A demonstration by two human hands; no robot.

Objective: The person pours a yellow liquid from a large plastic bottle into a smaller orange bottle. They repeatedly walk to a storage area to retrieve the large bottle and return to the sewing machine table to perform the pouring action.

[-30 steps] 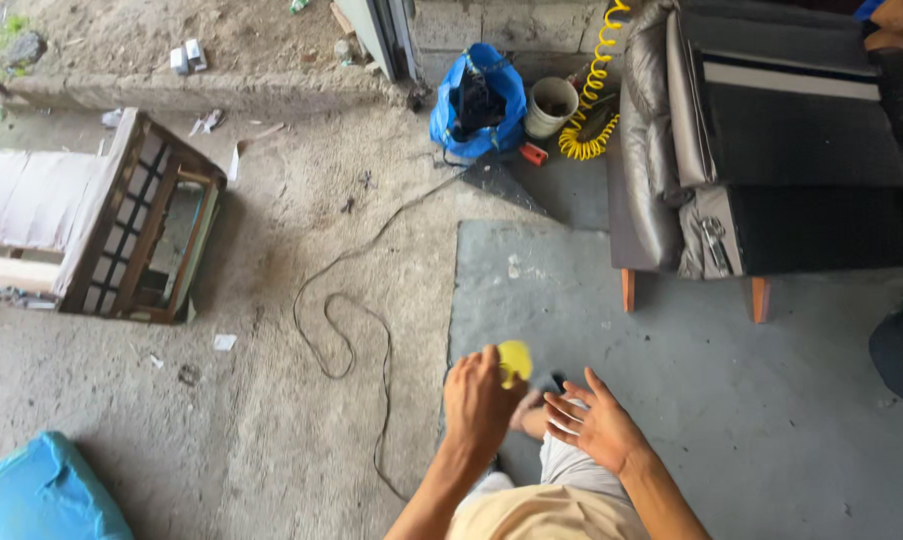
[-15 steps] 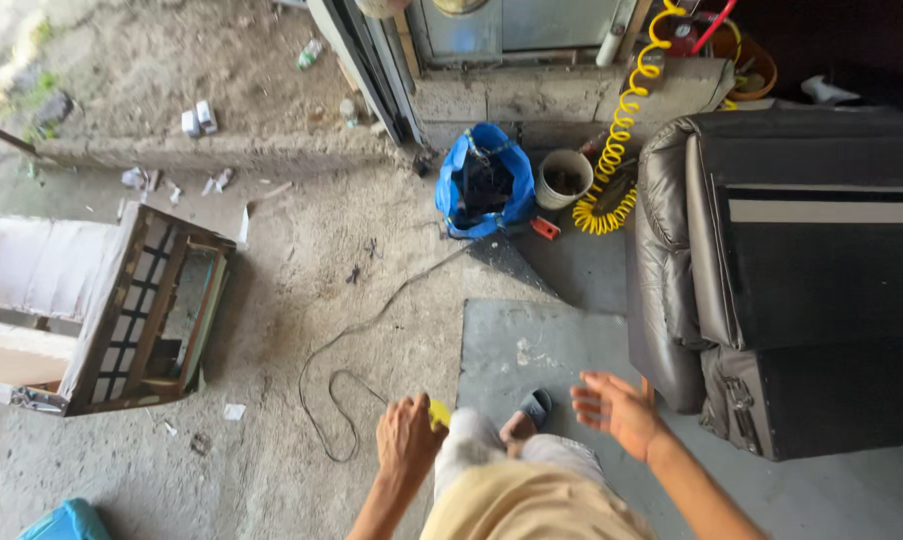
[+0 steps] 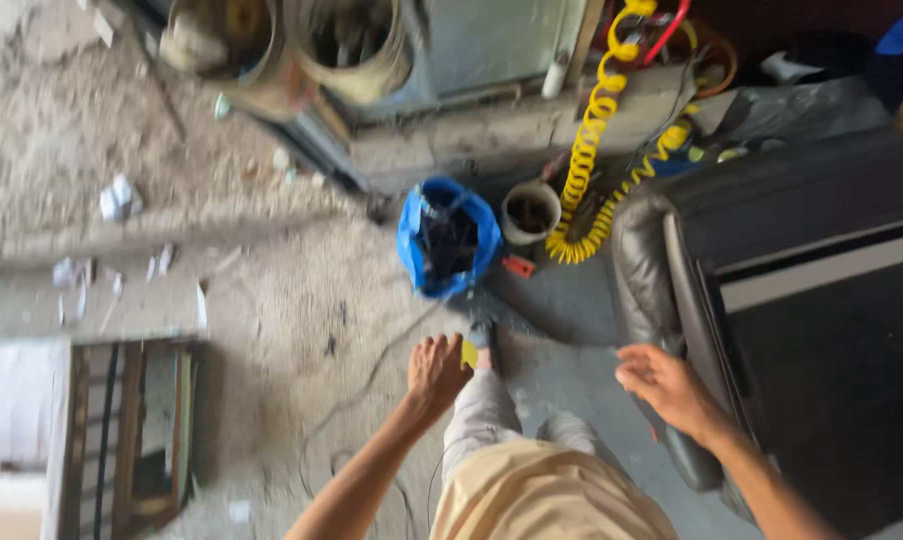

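Note:
My left hand [image 3: 437, 372] is closed around a small yellow object [image 3: 469, 353] and hangs in front of my legs. Only a corner of the yellow object shows past the fingers. My right hand [image 3: 664, 383] is empty with its fingers spread, close to the rounded arm of a dark leather sofa [image 3: 772, 300]. My grey trousers and one foot [image 3: 484, 335] stretch forward between the hands. A blue bag [image 3: 447, 240] with dark contents stands on the floor just ahead of the foot. The whole view is motion-blurred.
A white bucket [image 3: 530, 212] and a yellow coiled hose [image 3: 592, 130] sit beside the blue bag. A wooden frame [image 3: 122, 430] lies at lower left. A thin cable [image 3: 372, 380] runs over the dusty concrete floor. Metal containers [image 3: 272, 50] stand at the back.
The view has moved forward and closer to the blue bag and sofa. Both hands have risen in the frame, the left still closed on the yellow object, and one foot has stepped forward.

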